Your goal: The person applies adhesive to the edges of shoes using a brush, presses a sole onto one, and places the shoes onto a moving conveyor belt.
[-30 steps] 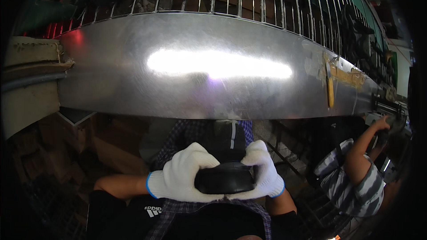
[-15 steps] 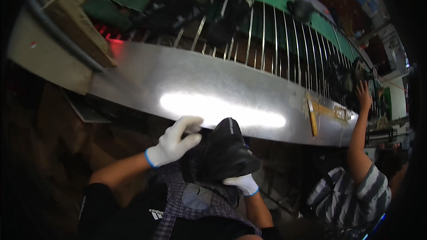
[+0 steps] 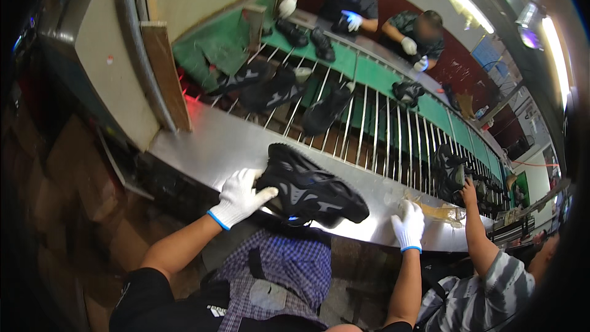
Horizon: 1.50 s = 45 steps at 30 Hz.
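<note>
Black shoe: the shoe (image 3: 310, 190), black with grey panels, is over the near edge of the metal surface (image 3: 212, 141), turned on its side with the sole away from the person and the toe to the right; whether it touches the metal I cannot tell
Left grip: the gloved left grip (image 3: 241, 200) is clamped on the heel end of the shoe, thumb toward the near side
Right grip: the gloved right grip (image 3: 409, 226) is well apart from the shoe, over the surface beside a patch of brown tape (image 3: 452, 214); whether its fingers close on anything I cannot tell
Weight and feel: probably light enough for one hand; the upper likely gives under pressure, the sole should be stiffer and springy; little risk of breaking
Where to hold: the heel or the thick sole edge looks firmest; the soft collar might fold, and smooth panels could slide a little under knit gloves
Since half a second ago: the shoe was lower, partly over the lap, with the right grip under it and the left one free; now the left one has it, and the yellow-handled knife seen near the tape no longer shows
</note>
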### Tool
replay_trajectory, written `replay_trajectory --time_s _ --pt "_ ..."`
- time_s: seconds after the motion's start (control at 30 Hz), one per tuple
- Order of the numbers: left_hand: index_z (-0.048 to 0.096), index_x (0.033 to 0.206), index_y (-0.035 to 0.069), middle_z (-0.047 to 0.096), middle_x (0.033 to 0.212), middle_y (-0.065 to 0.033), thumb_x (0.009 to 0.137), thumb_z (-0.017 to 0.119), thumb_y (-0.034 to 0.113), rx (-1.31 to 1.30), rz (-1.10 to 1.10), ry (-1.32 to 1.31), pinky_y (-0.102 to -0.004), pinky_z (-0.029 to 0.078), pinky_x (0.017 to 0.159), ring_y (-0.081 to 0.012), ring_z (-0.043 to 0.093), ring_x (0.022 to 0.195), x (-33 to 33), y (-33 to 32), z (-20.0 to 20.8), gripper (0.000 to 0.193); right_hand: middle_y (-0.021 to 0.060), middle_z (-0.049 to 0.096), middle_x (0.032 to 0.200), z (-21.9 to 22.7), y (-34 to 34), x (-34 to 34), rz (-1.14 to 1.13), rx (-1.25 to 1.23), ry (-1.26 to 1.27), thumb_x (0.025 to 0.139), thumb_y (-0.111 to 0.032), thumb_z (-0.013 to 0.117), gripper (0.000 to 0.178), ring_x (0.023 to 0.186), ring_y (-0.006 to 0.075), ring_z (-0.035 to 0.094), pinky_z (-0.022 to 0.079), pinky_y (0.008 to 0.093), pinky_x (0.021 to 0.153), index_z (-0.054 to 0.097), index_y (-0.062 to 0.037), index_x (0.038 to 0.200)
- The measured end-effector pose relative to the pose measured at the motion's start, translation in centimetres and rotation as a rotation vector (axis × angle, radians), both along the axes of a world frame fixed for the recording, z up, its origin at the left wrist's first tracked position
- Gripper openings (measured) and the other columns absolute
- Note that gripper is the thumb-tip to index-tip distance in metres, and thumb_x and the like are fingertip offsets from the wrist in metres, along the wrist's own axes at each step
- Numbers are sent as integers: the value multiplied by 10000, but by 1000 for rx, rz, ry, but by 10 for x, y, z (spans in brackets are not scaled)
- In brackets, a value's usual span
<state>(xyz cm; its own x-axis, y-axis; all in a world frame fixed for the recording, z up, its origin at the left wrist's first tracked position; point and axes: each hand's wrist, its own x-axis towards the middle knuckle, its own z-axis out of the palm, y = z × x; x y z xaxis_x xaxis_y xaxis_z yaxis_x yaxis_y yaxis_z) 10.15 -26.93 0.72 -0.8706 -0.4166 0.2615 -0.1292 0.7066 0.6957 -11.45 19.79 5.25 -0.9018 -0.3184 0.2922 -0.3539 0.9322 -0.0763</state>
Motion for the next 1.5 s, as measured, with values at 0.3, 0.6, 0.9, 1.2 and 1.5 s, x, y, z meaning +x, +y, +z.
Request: replay_trajectory --time_s 0.3,0.6,0.9,1.2,1.5 --pt "727 999 16 670 927 -140 793 932 513 -182 -103 257 -471 571 745 -360 681 826 30 14 7 576 233 671 1267 -48 123 -8 -293 56 -12 975 -228 696 546 1158 470 667 550 550 1008 594 -79 1490" --pt "691 1178 9 661 1016 -146 747 974 437 -111 -180 165 -457 572 773 -360 670 891 39 11 -7 670 195 762 1083 -25 28 23 -151 -584 -362 1058 -206 591 328 961 274 758 592 435 866 701 -78 1339" --pt "161 1736 18 297 1670 -301 598 1031 470 -114 -413 129 -543 403 1248 -518 407 1492 -13 -11 10 1502 174 753 891 97 -153 121 339 112 -197 974 -372 786 345 742 385 752 611 480 678 693 -100 1164" --pt "103 1742 -3 306 1668 -311 568 1046 503 -112 -226 128 -562 380 1265 -502 375 1527 -5 8 -13 1589 62 629 598 43 -247 263 1239 50 -517 993 -291 674 247 480 262 673 533 458 436 620 -65 909" --pt "152 1680 -69 382 1605 -337 599 1060 525 35 -211 134 -568 403 1252 -507 427 1493 -7 8 -18 1531 117 673 726 78 -259 126 757 32 -142 1042 -384 720 311 549 289 695 548 416 482 630 -86 1042"
